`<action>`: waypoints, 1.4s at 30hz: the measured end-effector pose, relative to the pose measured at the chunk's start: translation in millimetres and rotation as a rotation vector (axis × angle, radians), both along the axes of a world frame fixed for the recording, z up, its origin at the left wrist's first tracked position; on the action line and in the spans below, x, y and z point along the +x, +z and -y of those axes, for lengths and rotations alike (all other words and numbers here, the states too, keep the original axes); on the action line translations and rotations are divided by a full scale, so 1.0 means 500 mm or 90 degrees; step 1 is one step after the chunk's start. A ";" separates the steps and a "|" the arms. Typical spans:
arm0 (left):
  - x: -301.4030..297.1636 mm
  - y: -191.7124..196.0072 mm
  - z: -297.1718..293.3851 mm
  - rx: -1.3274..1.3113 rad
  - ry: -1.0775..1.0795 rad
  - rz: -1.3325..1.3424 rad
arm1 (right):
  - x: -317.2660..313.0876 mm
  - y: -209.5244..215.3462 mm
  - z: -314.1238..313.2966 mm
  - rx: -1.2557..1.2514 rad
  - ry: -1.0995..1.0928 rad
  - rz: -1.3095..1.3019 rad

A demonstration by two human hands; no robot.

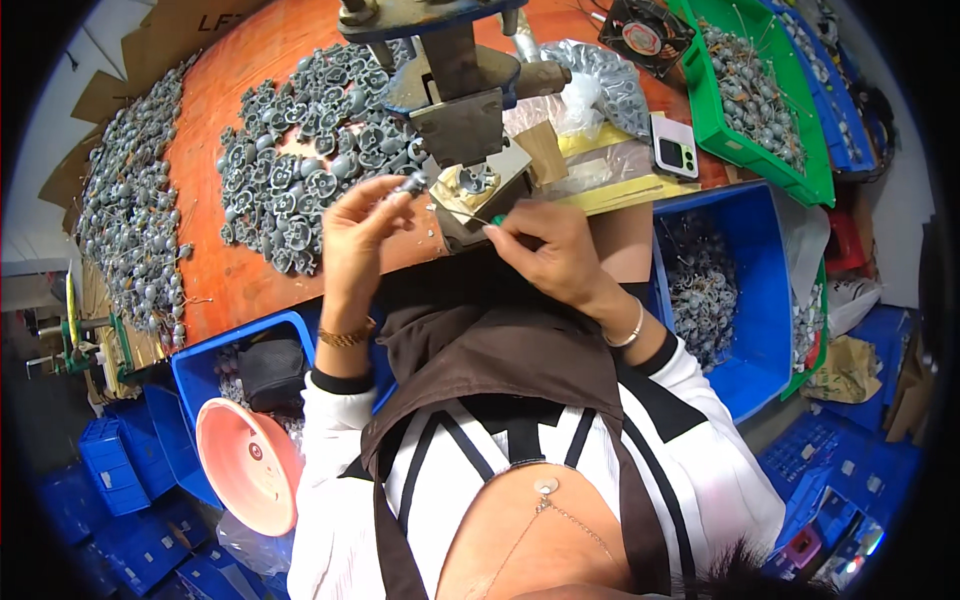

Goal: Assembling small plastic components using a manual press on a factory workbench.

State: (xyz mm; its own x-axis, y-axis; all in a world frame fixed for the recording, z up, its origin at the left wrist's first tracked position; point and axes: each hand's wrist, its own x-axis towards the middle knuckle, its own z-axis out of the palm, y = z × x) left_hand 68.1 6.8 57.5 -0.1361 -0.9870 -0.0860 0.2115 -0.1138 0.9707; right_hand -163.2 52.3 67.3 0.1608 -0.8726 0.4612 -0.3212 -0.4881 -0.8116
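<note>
My left hand (358, 235) is raised over the orange table's (240, 270) front edge and pinches a small grey metal part (412, 184) at its fingertips. My right hand (545, 250) sits beside it and holds a thin wire with a green tip (497, 219). Both hands are just in front of a small press (460, 90), whose base block (478, 185) carries another grey part. A heap of similar grey parts (300, 170) lies on the table to the left of the press.
More grey parts (130, 210) lie along the table's left edge. Blue bins (750, 300) with parts stand at my right and lower left, beside a pink bowl (245, 465). A green bin (760, 90), a phone (673, 145) and a small fan (645, 35) sit far right.
</note>
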 end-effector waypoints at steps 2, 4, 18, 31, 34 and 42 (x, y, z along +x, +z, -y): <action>-0.029 -0.007 -0.023 0.080 0.005 -0.161 | 0.017 -0.001 0.006 -0.015 -0.011 0.004; -0.044 -0.003 -0.030 0.099 0.009 -0.181 | 0.017 -0.003 0.006 -0.033 -0.027 0.007; -0.052 0.010 -0.035 0.133 -0.049 -0.118 | 0.002 0.003 -0.005 -0.069 0.004 -0.024; -0.059 0.002 -0.044 0.100 -0.068 -0.087 | 0.014 0.007 -0.019 -0.098 0.023 -0.047; -0.058 0.002 -0.047 0.104 -0.077 -0.120 | 0.008 0.006 -0.020 0.057 0.047 0.032; -0.091 0.017 -0.060 -0.339 -0.081 0.234 | -0.004 -0.011 -0.003 0.497 0.149 0.282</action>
State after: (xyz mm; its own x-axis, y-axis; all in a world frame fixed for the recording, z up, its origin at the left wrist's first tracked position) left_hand 22.5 36.8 66.1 -0.3096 -0.8857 0.3459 -0.1284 0.3994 0.9078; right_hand -165.3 53.6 61.6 0.3214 -0.9293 -0.1818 0.1352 0.2350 -0.9625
